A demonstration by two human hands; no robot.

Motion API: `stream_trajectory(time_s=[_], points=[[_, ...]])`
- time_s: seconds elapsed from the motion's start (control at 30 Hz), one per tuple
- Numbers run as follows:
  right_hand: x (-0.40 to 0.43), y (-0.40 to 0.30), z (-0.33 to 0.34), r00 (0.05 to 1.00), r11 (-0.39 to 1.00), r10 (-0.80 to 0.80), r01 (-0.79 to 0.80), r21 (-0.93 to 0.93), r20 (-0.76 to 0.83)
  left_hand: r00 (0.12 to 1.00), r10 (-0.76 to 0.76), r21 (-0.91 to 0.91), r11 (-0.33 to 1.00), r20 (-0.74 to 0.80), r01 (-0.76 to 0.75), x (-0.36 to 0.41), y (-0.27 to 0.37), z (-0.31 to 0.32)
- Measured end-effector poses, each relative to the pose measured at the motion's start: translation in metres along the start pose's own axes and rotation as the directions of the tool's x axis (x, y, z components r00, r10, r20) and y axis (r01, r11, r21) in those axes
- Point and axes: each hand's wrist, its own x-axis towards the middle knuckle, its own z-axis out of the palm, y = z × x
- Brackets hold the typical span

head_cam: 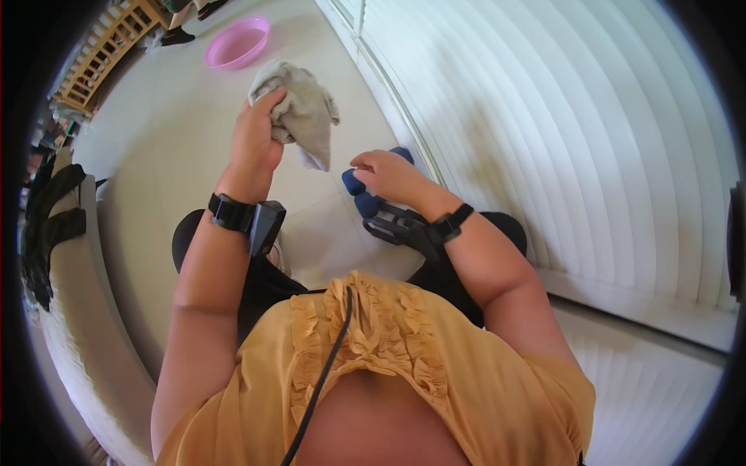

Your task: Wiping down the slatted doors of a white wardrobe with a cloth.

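Observation:
My left hand (256, 140) grips a crumpled grey-beige cloth (306, 105), and its loose end hangs down over the tiled floor. My right hand (390, 177) is over blue dumbbells by the sliding door track, its fingers bent and its thumb at one dumbbell head (352, 182). Another blue head (367, 205) shows just below the hand, and one more (402, 154) behind it. Whether the right hand grips a dumbbell or only rests over it is hidden. A black frame with looped handles (387, 227) lies below the right wrist.
A pink plastic basin (238, 43) stands on the floor ahead. White pleated panels (553, 134) run along the right behind a door track (402, 110). A wooden slatted rail (108, 55) and a person's dark shoe (177, 36) are at upper left. A bed-like edge (87, 326) borders the left.

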Motion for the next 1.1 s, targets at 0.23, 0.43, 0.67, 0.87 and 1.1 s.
stream_trajectory(time_s=[0.23, 0.43, 0.67, 0.87, 1.1], points=[[-0.005, 0.012, 0.028, 0.996, 0.997, 0.081, -0.082, -0.013, -0.047, 0.991, -0.132, -0.009, 0.991, -0.010, 0.132, -0.009, -0.002, -0.004], [-0.062, 0.121, 0.150, 0.704, 0.949, 0.302, -0.160, -0.271, 0.643, 0.974, -0.183, -0.084, 0.981, -0.133, 0.173, 0.001, -0.013, -0.019], [-0.137, 0.194, 0.292, 0.208, 0.938, -0.019, -0.335, 0.089, 0.978, 0.954, -0.157, -0.084, 0.987, -0.254, 0.140, -0.007, -0.014, 0.007], [-0.097, 0.241, 0.266, 0.237, 0.910, 0.161, -0.412, -0.050, 0.958, 0.909, -0.365, -0.214, 0.922, -0.201, 0.323, 0.023, -0.013, 0.006], [0.017, 0.369, 0.191, 0.469, 0.764, 0.615, -0.554, -0.330, 0.634, 0.863, -0.408, -0.240, 0.907, -0.297, 0.346, 0.081, -0.030, 0.006]])
